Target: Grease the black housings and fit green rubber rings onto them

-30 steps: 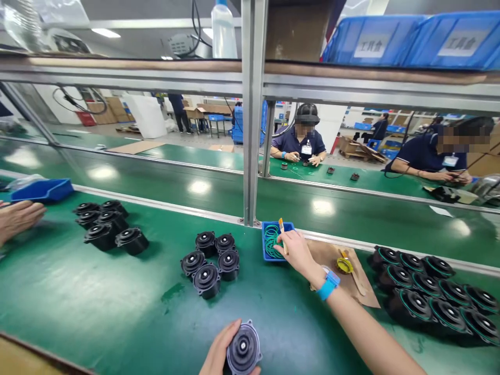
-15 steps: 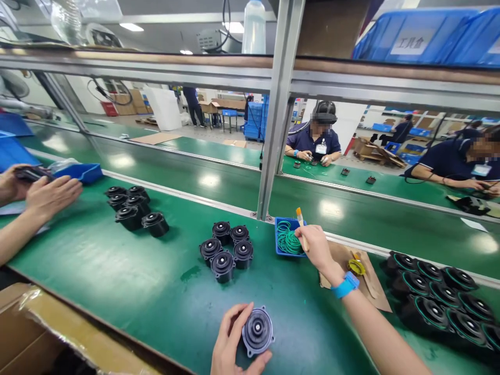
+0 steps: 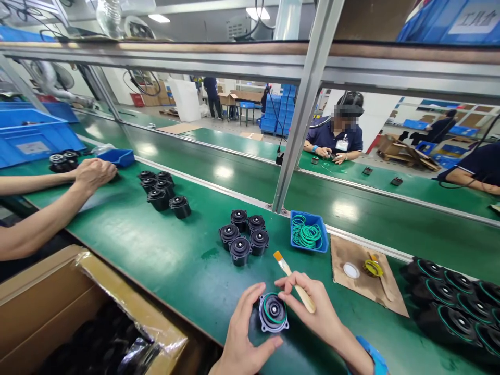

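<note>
— A metal post [image 3: 302,120] cuts across a workshop with stacked blue crates [image 3: 279,112] at the back, and a person in a dark shirt [image 3: 332,136] sits across from us. What fills the near side?
— A green desk [image 3: 167,260]. At its left end, another person's hands [image 3: 94,174] are together beside a blue tray [image 3: 121,158].
— Where is the black housing [image 3: 274,316]?
— Low in the view, between the wearer's two hands, with a green ring [image 3: 264,307] on its top.
— What is the left hand [image 3: 248,333] doing?
— It curves around the housing's left side, fingers and thumb spread. I can't tell whether they press on it.
— And the right hand [image 3: 322,307]?
— It clasps a wooden brush [image 3: 285,266], bristles pointing up and left. Its finger and thumb tips are at the ring's upper right.
— What lies about them?
— Ahead, a blue bin [image 3: 308,249] holds loose rings [image 3: 307,237]. To its right, a brown sheet [image 3: 347,292] carries a yellow cup [image 3: 372,269] and a white disc [image 3: 351,270]. Five more housings [image 3: 239,249] stand clustered left of the bin; ringed ones [image 3: 457,315] crowd the far right.
</note>
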Demonstrator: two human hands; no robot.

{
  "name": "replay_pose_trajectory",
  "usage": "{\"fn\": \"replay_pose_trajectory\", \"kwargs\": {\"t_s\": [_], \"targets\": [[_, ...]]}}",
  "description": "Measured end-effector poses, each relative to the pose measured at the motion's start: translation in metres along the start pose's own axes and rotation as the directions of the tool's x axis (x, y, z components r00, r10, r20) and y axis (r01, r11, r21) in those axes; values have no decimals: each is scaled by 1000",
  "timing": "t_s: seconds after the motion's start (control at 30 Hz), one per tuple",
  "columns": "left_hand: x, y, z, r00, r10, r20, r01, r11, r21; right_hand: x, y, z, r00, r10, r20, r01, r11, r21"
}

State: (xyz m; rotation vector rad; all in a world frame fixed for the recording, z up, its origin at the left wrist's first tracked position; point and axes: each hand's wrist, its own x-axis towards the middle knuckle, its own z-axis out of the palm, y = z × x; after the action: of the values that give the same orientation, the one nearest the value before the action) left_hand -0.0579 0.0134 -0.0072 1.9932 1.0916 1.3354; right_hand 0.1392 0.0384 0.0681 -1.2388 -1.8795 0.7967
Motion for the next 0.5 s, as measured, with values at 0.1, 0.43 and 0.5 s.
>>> {"fn": "replay_pose_trajectory", "kwargs": {"t_s": [0.1, 0.43, 0.5], "targets": [[8, 6, -8, 999, 23, 41, -25, 999, 40, -8, 0, -9, 993, -121, 10, 121, 991, -53], [15, 0, -15, 988, 151, 18, -151, 988, 29, -37, 14, 14, 885, -456, -95, 417, 867, -272], [10, -1, -11, 980, 198, -30, -196, 979, 57, -44, 18, 21, 864, -477, -161, 424, 861, -281]]}}
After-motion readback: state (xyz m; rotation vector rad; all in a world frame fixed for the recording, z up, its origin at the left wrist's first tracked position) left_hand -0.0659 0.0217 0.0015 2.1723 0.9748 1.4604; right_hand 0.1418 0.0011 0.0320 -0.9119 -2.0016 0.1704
